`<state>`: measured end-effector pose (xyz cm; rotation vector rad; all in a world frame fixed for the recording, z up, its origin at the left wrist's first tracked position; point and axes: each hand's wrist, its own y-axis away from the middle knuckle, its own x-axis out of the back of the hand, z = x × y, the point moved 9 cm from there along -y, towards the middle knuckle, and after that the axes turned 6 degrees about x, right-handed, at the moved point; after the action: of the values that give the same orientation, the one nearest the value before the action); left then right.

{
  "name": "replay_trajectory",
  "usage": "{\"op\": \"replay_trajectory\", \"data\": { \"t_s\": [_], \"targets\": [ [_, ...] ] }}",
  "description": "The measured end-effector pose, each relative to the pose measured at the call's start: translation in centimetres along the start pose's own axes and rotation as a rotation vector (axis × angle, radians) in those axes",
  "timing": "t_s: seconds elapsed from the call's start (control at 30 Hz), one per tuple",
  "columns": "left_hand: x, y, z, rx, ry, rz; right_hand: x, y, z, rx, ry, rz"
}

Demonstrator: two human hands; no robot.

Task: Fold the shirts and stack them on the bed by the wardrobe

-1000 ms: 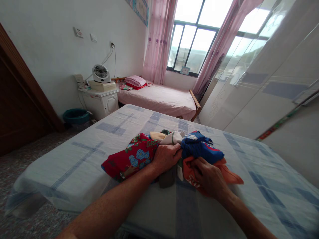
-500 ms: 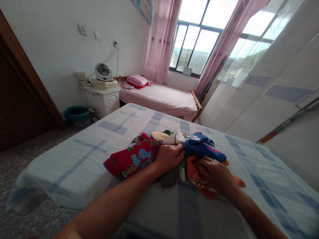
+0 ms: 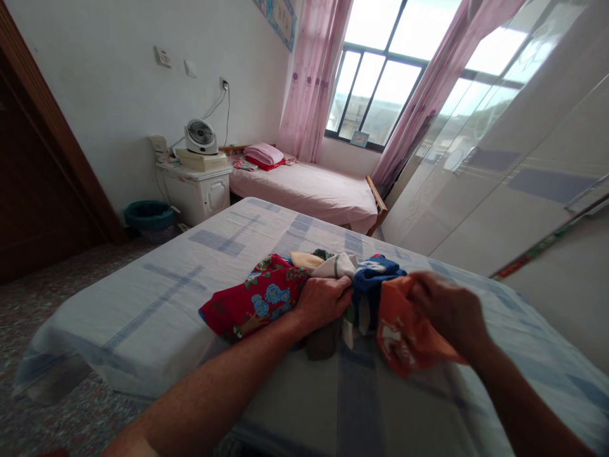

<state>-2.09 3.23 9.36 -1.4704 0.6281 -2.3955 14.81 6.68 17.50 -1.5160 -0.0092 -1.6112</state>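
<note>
A small heap of clothes lies on the checked bed cover. My right hand [image 3: 442,311] pinches an orange garment [image 3: 404,339] with white lettering, lifted partly off the cover at the heap's right side. My left hand [image 3: 324,301] presses on the middle of the heap, its fingers curled over the clothes. Under and beside that hand are a white cloth [image 3: 334,265] with a green stripe, a red flowered garment [image 3: 259,298] and a dark grey-brown cloth [image 3: 322,343]. A blue garment [image 3: 373,274] with white print sits between my hands, its lower part hanging behind the orange one.
The heap is on a large bed with a white and blue cover [image 3: 157,304]. Beyond it stand a pink-covered bed [image 3: 309,187], a white bedside cabinet [image 3: 214,193] with a fan [image 3: 200,135], and a teal bin [image 3: 150,216]. A glossy wardrobe [image 3: 537,158] stands along the right.
My right hand has risen and moved right, pulling the orange garment up and away from the blue one. My left hand has stayed in place on the heap.
</note>
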Motion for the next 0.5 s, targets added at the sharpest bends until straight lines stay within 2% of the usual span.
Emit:
{"op": "replay_trajectory", "data": {
  "t_s": [0.03,0.1,0.13,0.17,0.23,0.27,0.3,0.37,0.4,0.43,0.5],
  "targets": [
    [0.0,0.0,0.0,-0.002,-0.007,0.001,1.7,-0.8,2.1,-0.088,0.077,0.064],
    [0.0,0.0,0.0,-0.004,-0.026,0.006,5.6,-1.6,5.7,-0.250,0.123,0.334],
    [0.0,-0.1,0.0,-0.006,-0.033,0.009,6.4,-1.9,6.8,-0.280,0.114,0.392],
    [0.0,-0.1,0.0,-0.009,-0.037,0.010,6.2,-2.4,7.5,-0.263,0.097,0.364],
    [0.1,-0.1,0.0,-0.010,-0.037,0.016,4.4,-3.3,8.0,-0.208,0.097,0.180],
    [0.1,-0.1,0.0,-0.010,-0.036,0.019,3.8,-3.2,8.2,-0.213,0.098,0.133],
    [0.1,-0.1,0.0,-0.010,-0.033,0.020,4.1,-2.8,8.4,-0.259,0.089,0.182],
    [0.1,0.0,0.0,-0.014,-0.027,0.021,6.0,-0.9,8.7,-0.420,0.000,0.455],
    [0.1,0.0,0.1,-0.017,-0.022,0.021,6.2,-0.1,8.2,-0.459,-0.084,0.526],
    [0.1,0.0,0.1,-0.019,-0.015,0.021,5.8,0.2,7.3,-0.455,-0.177,0.517],
    [0.1,0.2,0.0,-0.017,0.005,0.022,2.9,-0.3,3.7,-0.349,-0.359,0.281]
  ]
}}
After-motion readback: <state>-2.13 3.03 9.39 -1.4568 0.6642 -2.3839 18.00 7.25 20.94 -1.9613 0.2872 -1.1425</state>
